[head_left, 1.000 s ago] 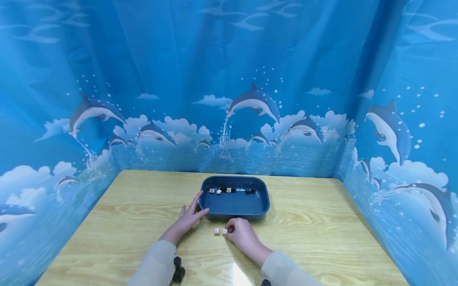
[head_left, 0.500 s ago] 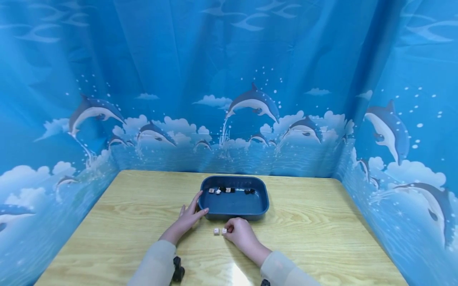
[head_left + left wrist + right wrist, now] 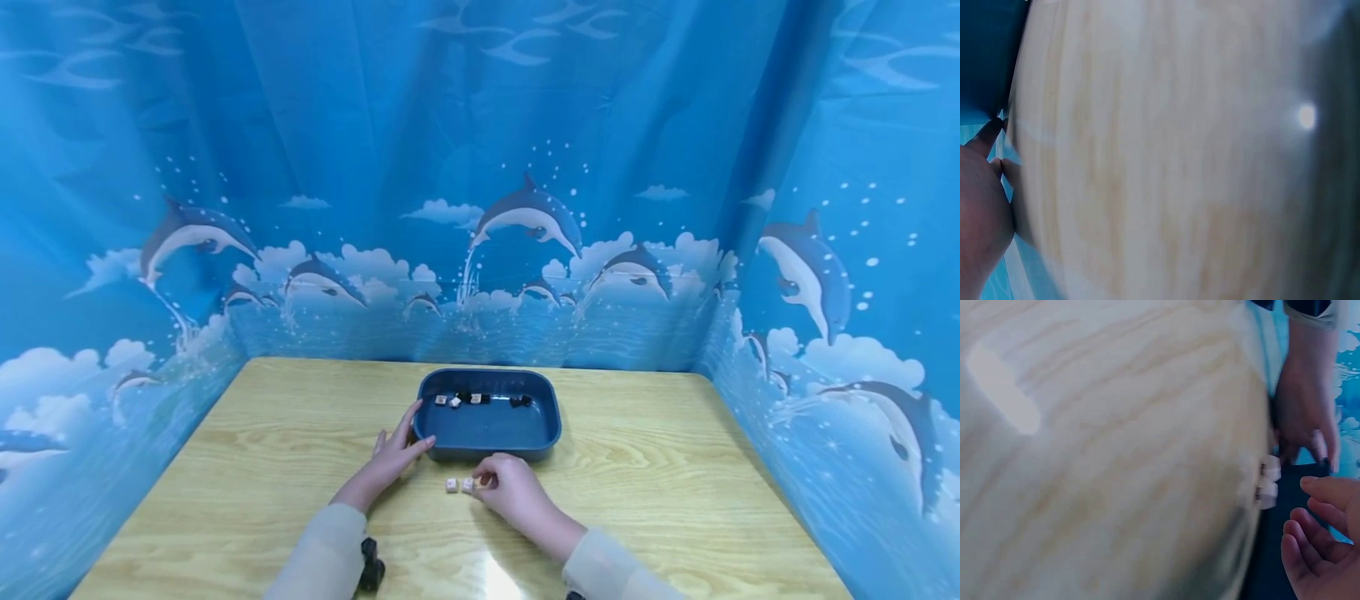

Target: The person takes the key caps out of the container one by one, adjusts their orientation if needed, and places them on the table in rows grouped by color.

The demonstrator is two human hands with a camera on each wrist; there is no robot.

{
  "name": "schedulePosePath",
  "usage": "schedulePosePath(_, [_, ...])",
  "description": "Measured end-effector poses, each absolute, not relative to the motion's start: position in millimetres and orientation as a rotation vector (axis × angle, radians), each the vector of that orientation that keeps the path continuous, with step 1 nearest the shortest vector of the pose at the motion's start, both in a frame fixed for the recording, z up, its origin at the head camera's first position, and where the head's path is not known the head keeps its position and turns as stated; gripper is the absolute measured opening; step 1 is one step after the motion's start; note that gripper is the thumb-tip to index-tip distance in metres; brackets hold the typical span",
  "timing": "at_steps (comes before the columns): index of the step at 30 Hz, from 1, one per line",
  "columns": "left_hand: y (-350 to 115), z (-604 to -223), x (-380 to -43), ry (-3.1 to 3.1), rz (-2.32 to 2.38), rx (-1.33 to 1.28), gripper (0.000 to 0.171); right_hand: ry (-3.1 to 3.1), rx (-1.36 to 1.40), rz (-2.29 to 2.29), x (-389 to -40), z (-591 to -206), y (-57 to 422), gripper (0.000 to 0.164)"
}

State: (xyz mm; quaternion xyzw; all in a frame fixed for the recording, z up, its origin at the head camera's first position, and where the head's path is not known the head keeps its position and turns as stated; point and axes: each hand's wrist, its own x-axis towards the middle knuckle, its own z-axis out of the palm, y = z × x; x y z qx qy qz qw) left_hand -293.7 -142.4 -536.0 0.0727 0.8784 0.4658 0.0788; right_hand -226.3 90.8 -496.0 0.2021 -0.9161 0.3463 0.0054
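Two small white keycap-like cubes with dark marks, a left cube (image 3: 452, 485) and a right cube (image 3: 468, 485), sit side by side on the wooden table. Just right of them is my right hand (image 3: 515, 492); the right wrist view shows its fingers (image 3: 1329, 487) loosely bent, apart from the cubes and holding nothing. My left hand (image 3: 388, 463) touches the left side of the blue tray (image 3: 487, 454) with outstretched fingers. Inside the tray lie several small white and black pieces. The left wrist view catches only part of that hand and the tray.
The wooden table (image 3: 660, 492) extends to both sides of the tray. Behind and beside it hangs a blue dolphin-print curtain (image 3: 360, 325). A black wrist device (image 3: 371, 567) shows at the left sleeve.
My right hand's fingers have come off the right cube and moved slightly right, leaving it standing. My left hand keeps its place on the tray. The head view has shifted slightly.
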Motion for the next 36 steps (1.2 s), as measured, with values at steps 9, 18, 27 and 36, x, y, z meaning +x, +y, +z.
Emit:
schedulePosePath(9, [-142,-536,-293,2.63,1.4,0.22,0.076,-2.857,0.663,1.235,-236,-467,105,0.016])
schedulePosePath(18, [-142,-536,-293,2.633,1.39,0.209,0.075,-2.881,0.69,1.305,-269,-437,112,0.014])
schedulePosePath(27, [-142,-535,-293,2.633,1.394,0.22,0.078,-2.936,0.765,1.392,-308,-419,105,0.016])
schedulePosePath(36, [-140,-536,-292,2.623,1.407,0.203,0.076,-3.059,1.014,1.27,-347,-417,98,0.023])
